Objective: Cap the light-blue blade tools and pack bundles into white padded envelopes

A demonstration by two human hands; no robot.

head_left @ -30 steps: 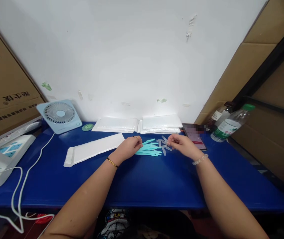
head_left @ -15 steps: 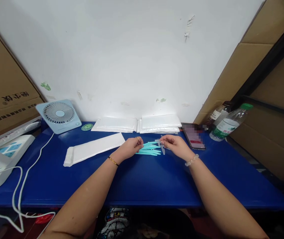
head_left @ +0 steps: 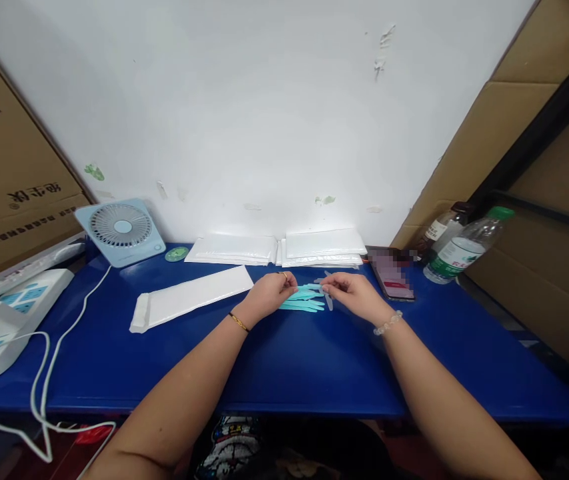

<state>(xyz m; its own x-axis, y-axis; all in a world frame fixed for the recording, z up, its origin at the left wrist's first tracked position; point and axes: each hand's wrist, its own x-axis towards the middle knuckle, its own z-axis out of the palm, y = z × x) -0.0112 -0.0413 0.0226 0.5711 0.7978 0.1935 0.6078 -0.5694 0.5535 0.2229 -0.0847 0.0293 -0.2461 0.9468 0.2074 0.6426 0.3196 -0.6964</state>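
Turquoise and slim, a stick sits pinched in your left hand; your right hand is at its tip, beside clear pieces, whether gripping one I cannot tell.

We've got a white wall on the far side, scuffed, with peeling patches. Blue surface in front of it. Printed cardboard left; we see a brown panel and dark bar right. Reddish floor below near edge. Soft light.
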